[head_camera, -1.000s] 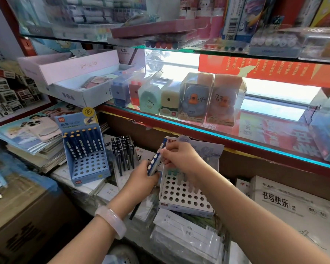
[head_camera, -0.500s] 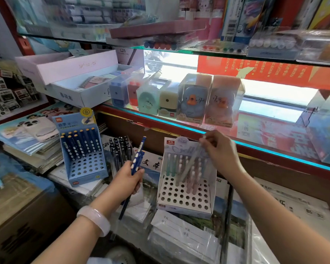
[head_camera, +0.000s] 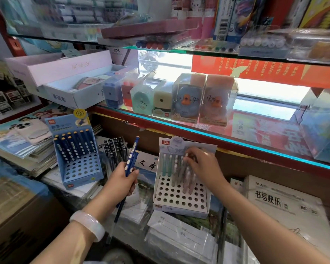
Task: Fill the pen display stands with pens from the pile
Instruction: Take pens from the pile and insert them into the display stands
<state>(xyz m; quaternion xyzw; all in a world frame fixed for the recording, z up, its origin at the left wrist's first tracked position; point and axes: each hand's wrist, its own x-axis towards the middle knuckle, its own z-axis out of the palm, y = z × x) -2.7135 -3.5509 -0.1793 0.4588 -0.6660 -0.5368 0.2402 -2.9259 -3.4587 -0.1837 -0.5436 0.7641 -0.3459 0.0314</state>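
While the left hand grips a small bundle of dark blue pens, fingers curled round their middles, the tips point up and away and one barrel trails down past the wrist, which wears a pale bangle. To the right of that hand stands the white display stand, its perforated base showing many vacant holes toward the viewer. Pastel pens, green, grey and pink, stand upright in its rear rows. Over these the right hand reaches, its fingertips gathered at the tops of the pens; whether they pinch one pen or merely touch several cannot be told. To the left of the left hand, the blue display stand leans back on stacked paper, its upper rows filled with dark blue pens with yellow ends, its lower holes open. Between the blue stand and the left hand, a pile of black pens rests in clear wrapping. Beyond both hands, a glass shelf carries boxed pencil sharpeners.
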